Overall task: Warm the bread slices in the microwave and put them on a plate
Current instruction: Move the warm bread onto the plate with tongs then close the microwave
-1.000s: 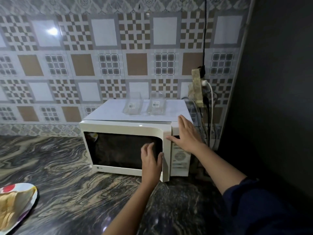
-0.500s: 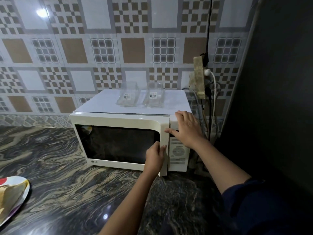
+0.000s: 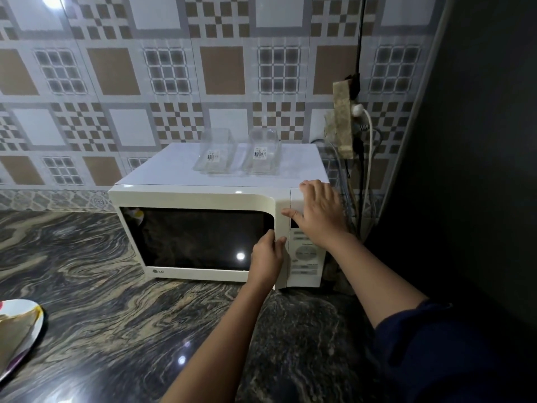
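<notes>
The left hand (image 3: 266, 257) grips the right edge of the microwave door (image 3: 197, 237), fingers curled toward the seam and thumb pinching against the frame beside the dark window. It looks like a hold for pulling the door outward. The door lies flush or nearly flush with the body; whether it has cracked ajar cannot be told.

Just to the right, the right hand (image 3: 318, 212) lies flat with fingers straight and spread, holding nothing. Its palm presses the upper right front corner of the microwave (image 3: 162, 173), above the control panel (image 3: 306, 257). This is probably a brace, so the light oven does not slide forward when the door is pulled.

The bread (image 3: 14, 330) is not in the oven. It lies on a plate (image 3: 39, 321) at the far lower left, well apart from the microwave and partly cut off by the frame edge. It likely waits there until the door is open. By that reading, the task is at an early step: opening up before loading.

Two clear containers (image 3: 213, 152) sit side by side on the microwave's white top, near the back. A socket board (image 3: 343, 126) with cables hangs on the tiled wall (image 3: 220, 71) just right of the oven. Everything stands on a dark marbled counter (image 3: 116, 286).
</notes>
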